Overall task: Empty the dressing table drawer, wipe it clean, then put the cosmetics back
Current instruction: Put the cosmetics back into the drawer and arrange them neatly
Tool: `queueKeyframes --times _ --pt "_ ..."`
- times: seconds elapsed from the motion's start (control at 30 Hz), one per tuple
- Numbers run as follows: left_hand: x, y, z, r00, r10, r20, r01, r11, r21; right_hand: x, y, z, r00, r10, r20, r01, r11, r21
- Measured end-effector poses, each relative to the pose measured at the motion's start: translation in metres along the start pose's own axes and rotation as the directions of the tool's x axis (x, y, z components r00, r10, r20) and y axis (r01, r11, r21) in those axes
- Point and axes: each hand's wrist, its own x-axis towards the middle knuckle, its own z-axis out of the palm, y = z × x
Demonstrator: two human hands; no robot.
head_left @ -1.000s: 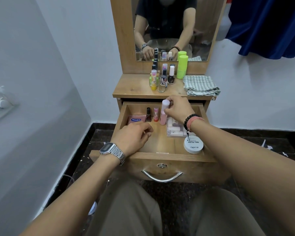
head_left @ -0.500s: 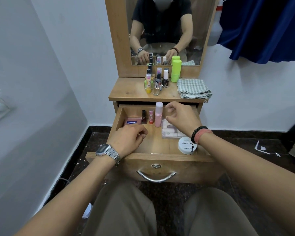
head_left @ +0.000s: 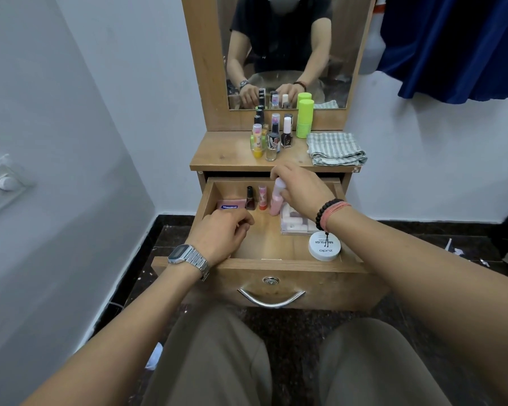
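Wooden drawer holds little bottles and a round white tub under the right wrist. Right hand grips a smooth pink bottle. Left hand is curled up, holding nothing I can see.

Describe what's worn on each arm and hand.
Both forearms are bare, no sleeves in view, no gloves. The left hand has a silver metal digital wristwatch with a link band. The right hand has a black bead bracelet beside pink-red thread bands.
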Motion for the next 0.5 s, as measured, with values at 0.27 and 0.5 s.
queueKeyframes --times 0.27,0.5 --pt "-0.002 0.004 -0.005 0.991 -0.053 -0.125 0.057 0.998 0.027 -0.010 0.007 -0.008 0.989 0.073 0.127 -0.075 0.997 0.014" --pt "0.001 -0.010 -0.007 0.914 -0.355 -0.197 0.312 0.925 -0.217 -0.024 -0.010 -0.020 0.946 0.026 0.324 -0.109 0.965 0.240"
